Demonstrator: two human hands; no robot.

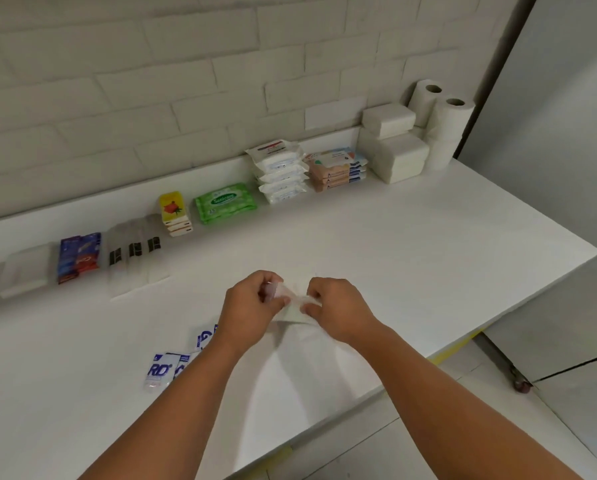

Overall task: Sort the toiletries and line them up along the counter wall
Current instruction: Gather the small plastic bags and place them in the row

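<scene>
**Item in hand:** we hold one small pale packet (291,311), partly see-through, above the middle front of the counter (428,254). Our left hand (252,306) pinches its left end between thumb and curled fingers. Our right hand (335,310) pinches the right end likewise. Its print is too blurred to read.

**Loose stock:** blue-and-white sachets (162,370) lie on the counter just beside our left forearm. One shows "RD", another a partial "G".

**Filed along the wall (186,81), left to right:**
- white flat box (25,271)
- blue-and-red carton (78,258), lettering unreadable
- clear sleeves (136,254) with dark bands
- yellow packs (174,211) with a red flower
- green pack (225,202) marked "Sanicare"
- white wipe packs (281,174), stacked
- tan packs (336,169), stacked
- folded tissue blocks (392,143)
- toilet rolls (446,123)

**Risks, as we judge them:** opposed pulls may tear or drop the thin packet. Our left forearm, drawn back, may scatter the sachets. A careless placing may topple the stacks.
</scene>
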